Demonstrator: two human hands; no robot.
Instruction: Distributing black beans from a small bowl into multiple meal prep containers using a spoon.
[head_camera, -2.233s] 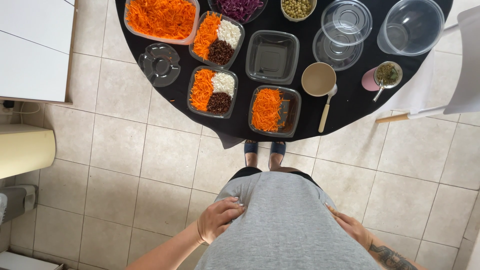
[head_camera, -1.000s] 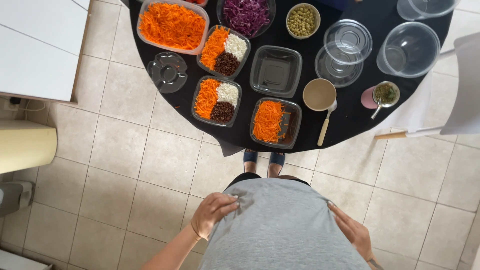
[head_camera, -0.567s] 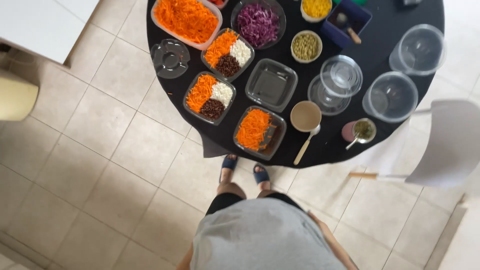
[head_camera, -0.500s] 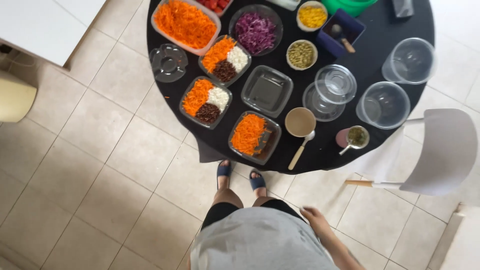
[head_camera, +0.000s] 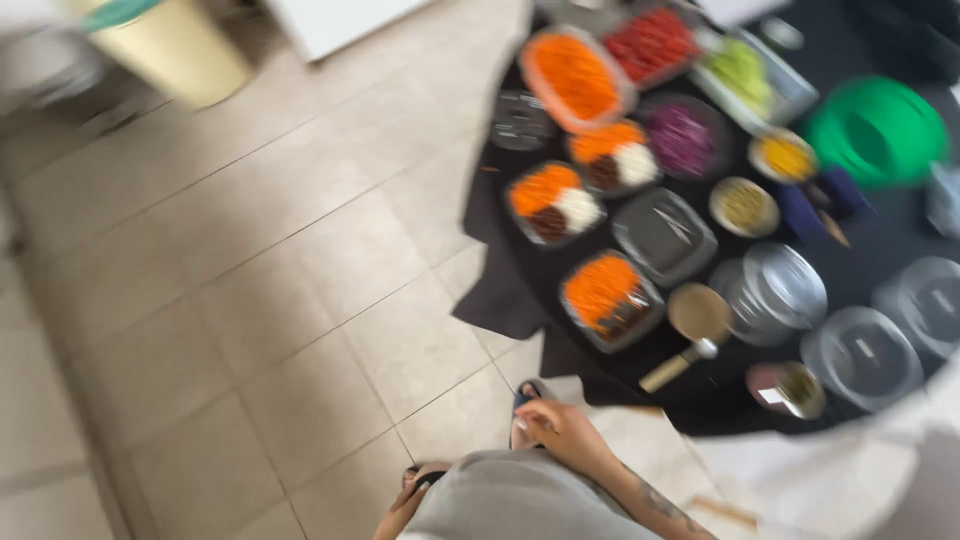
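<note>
Beige floor tiles (head_camera: 250, 300) across the left and centre of the frame, all motion-blurred; round black table (head_camera: 900, 240) filling the upper right.

On the table, from its near edge inward: clear tray with shredded carrot and a dark patch (head_camera: 610, 298); empty dark tray (head_camera: 664, 236) just above it; two trays with carrot, something white and something dark, one (head_camera: 553, 201) at the table's left edge, the other (head_camera: 610, 160) above it. Farther back, large tray of carrot (head_camera: 576, 76), tray of red pieces (head_camera: 650, 42), bowl of purple shreds (head_camera: 682, 140), small bowls of yellow (head_camera: 786, 158) and greenish bits (head_camera: 742, 205), green bowl (head_camera: 878, 130) at far right. Near the lower edge, tan cup with a wooden-handled spoon (head_camera: 698, 316), stacked clear lids (head_camera: 775, 290), small pink cup (head_camera: 788, 388).

Right hand (head_camera: 560, 432) at lower centre, resting on the grey shirt (head_camera: 520, 500) at the waist, fingers loosely curled, holding nothing, well apart from the table. Left hand (head_camera: 405, 505) only partly seen at the bottom edge beside the shirt; cannot tell whether clenched or relaxed.
</note>
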